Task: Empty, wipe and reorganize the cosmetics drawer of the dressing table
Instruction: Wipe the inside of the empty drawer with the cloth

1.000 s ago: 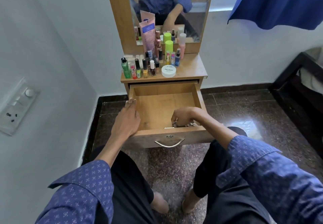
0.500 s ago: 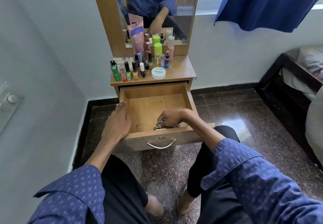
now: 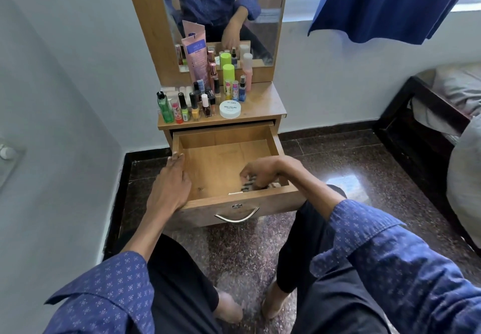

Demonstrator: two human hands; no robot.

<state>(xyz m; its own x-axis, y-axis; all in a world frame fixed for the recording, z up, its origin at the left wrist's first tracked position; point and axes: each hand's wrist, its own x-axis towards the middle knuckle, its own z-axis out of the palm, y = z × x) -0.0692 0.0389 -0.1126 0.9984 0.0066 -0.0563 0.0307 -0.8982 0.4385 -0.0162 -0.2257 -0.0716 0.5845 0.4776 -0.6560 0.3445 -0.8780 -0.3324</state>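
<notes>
Drawer (image 3: 223,162) of a wooden dressing table, pulled fully out toward the viewer at the centre of the frame, its floor bare wood apart from the lower right corner. One curved metal handle (image 3: 236,217) sits on the drawer front, with a small lock just above it.

The left hand (image 3: 170,185) rests on the drawer's left rim, fingers fairly straight, fingertips hooked over the side wall. The right hand (image 3: 260,173) reaches inside at the front right corner, fingers curled in a clamped grip on a patterned cloth (image 3: 250,186) that lies bunched against the inside of the front wall. Most of the drawer floor, from the middle to the back wall, lies open around that hand.

The worktop (image 3: 263,104) above carries the cosmetics, crowded on its left and middle; its right part is bare wood up to the edge. Counted there: one round white nail polish tub (image 3: 229,109), one tall pink tube (image 3: 196,60) leaning on the mirror (image 3: 223,5), one lime-green capped can (image 3: 228,76), one green bottle (image 3: 164,108) at the far left, and about five small nail polish bottles in the front row. The smaller pieces behind overlap too much to count.

A white wall closes the left side tightly. Dark speckled floor (image 3: 325,151) opens to the right as far as a dark bed frame (image 3: 406,115). One blue curtain (image 3: 390,3) hangs at the upper right.
</notes>
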